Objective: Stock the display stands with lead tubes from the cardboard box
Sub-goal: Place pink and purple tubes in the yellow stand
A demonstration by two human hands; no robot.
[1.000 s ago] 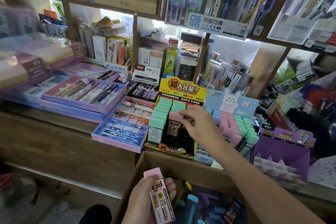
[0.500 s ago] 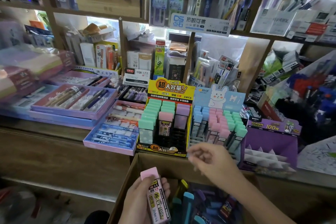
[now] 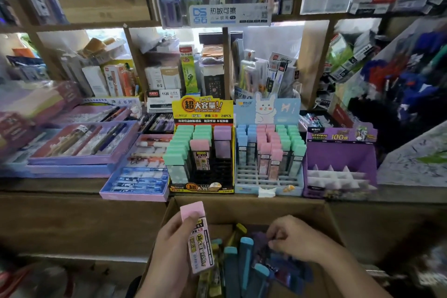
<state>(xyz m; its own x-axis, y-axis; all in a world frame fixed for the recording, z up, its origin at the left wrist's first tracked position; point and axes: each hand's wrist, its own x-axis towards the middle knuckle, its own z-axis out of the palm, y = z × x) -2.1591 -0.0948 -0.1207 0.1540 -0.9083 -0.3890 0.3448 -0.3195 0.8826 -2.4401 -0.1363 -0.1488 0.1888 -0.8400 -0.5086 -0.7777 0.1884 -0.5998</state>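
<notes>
My left hand (image 3: 170,247) grips a pink-capped lead tube (image 3: 197,237) upright over the near left of the cardboard box (image 3: 251,205). My right hand (image 3: 294,237) is down inside the box with its fingers curled among purple and blue tubes (image 3: 244,259); whether it grips one is hidden. On the counter behind the box stands a yellow-and-black display stand (image 3: 202,186) with green, pink and purple tubes. Beside it a blue rabbit display stand (image 3: 268,185) holds blue, pink and green tubes. A purple display stand (image 3: 338,152) stands at the right.
Flat purple and blue pen trays (image 3: 79,150) lie on the counter to the left. Wooden shelves (image 3: 225,31) packed with stationery rise behind the stands. A slanted rack of pens (image 3: 411,94) fills the right side.
My right hand has drawn back from the yellow-and-black stand, leaving a pink tube there, and has dropped into the box. My left hand keeps its pink tube.
</notes>
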